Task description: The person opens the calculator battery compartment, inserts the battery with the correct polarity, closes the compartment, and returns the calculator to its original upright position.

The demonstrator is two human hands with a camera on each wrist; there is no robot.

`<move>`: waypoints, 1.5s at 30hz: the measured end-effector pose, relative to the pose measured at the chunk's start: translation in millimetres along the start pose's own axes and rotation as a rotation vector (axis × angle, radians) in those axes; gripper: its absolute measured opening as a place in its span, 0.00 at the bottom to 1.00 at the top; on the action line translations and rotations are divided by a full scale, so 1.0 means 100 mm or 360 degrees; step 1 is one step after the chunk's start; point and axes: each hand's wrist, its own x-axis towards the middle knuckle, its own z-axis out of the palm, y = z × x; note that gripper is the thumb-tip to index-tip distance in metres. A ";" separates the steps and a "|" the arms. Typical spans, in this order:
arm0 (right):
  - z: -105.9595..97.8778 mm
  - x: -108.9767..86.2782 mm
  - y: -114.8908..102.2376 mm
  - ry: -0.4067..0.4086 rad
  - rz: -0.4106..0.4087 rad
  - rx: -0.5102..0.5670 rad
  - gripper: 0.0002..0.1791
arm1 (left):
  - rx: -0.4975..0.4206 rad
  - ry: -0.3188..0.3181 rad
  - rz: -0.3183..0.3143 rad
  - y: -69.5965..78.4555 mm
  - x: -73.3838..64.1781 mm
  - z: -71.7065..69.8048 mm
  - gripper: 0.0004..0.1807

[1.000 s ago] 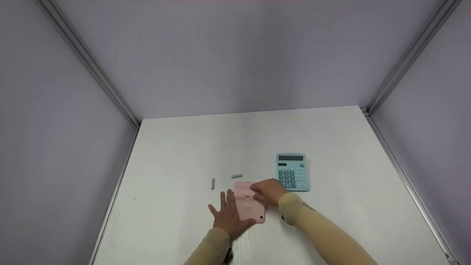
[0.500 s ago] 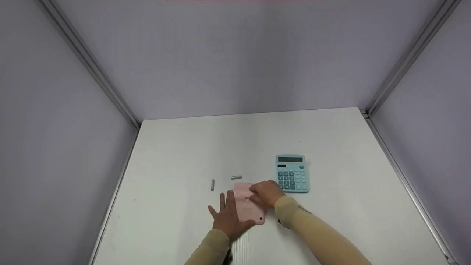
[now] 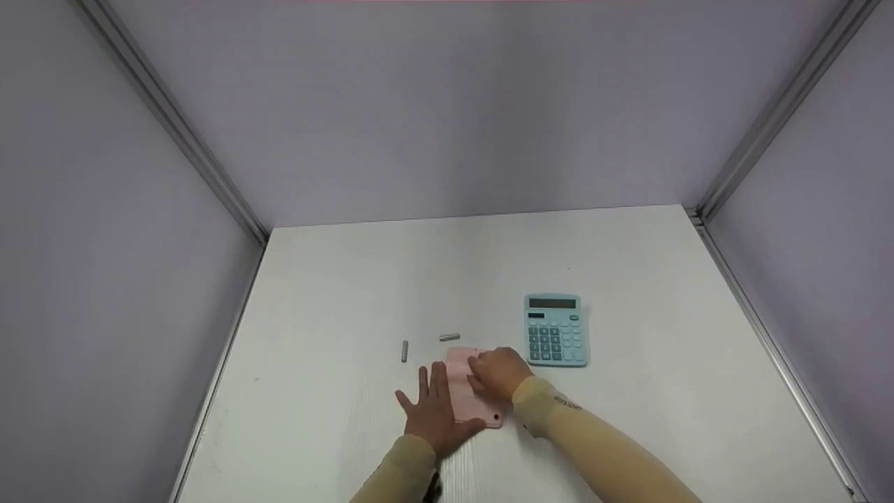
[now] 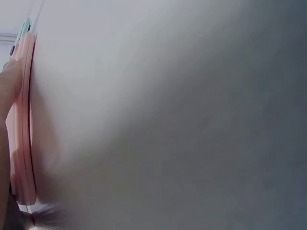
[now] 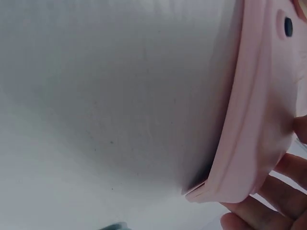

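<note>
Two batteries (image 3: 450,337) lie out on the desk (image 3: 335,300); work on the pink calculator (image 3: 462,405) just beside them looks unfinished (its inside is hidden). It lies back up, long axis running away from the person, far end slightly left. Left hand (image 3: 431,418): fingers straight, spread, against it. Right hand (image 3: 499,372): curled on its back; grip, cannot tell.

The right hand's fingers (image 5: 282,197) touch a pink device (image 5: 240,139) at lower right, its dark foot (image 5: 288,27) at upper right, as a blue-green edge (image 5: 115,226) shows at the bottom.
</note>
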 end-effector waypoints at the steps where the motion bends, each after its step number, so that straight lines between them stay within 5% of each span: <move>1: 0.00 0.00 0.00 -0.0002 0.0000 0.0001 0.15 | -0.0002 0.0009 0.0003 0.00 0.00 0.01 0.71; 7: 0.02 0.00 0.00 0.0005 -0.0041 -0.0045 0.17 | 0.0028 0.0044 0.0024 -0.01 0.01 0.03 0.71; 20: 0.00 -0.03 -0.04 -0.0096 -0.0229 -0.0474 0.14 | 0.0002 0.0004 -0.0002 0.02 -0.01 -0.03 0.72; 36: 0.02 -0.03 -0.05 -0.0038 -0.0242 -0.0422 0.17 | -0.0022 -0.0040 -0.0006 0.04 -0.04 -0.17 0.71; 45: 0.02 -0.04 -0.03 -0.0112 -0.0231 -0.0371 0.20 | -0.0012 -0.0021 -0.0025 0.01 0.00 -0.02 0.73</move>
